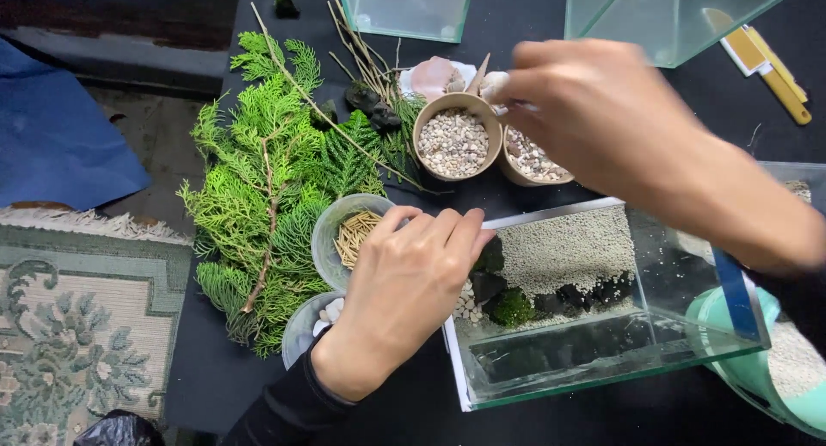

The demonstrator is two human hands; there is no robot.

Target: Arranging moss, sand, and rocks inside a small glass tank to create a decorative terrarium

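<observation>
Nearest, the left hand [403, 293] rests on the corner of the glass tank [602, 360], fingers together and curled over its rim, holding nothing. At two o'clock from it, the right hand [602, 119] hovers over a paper cup of pebbles [453, 136], which lies at nine o'clock from its fingertips. Whether those fingers pinch anything I cannot tell. Green fern sprigs [258, 196] lie at ten o'clock.
</observation>
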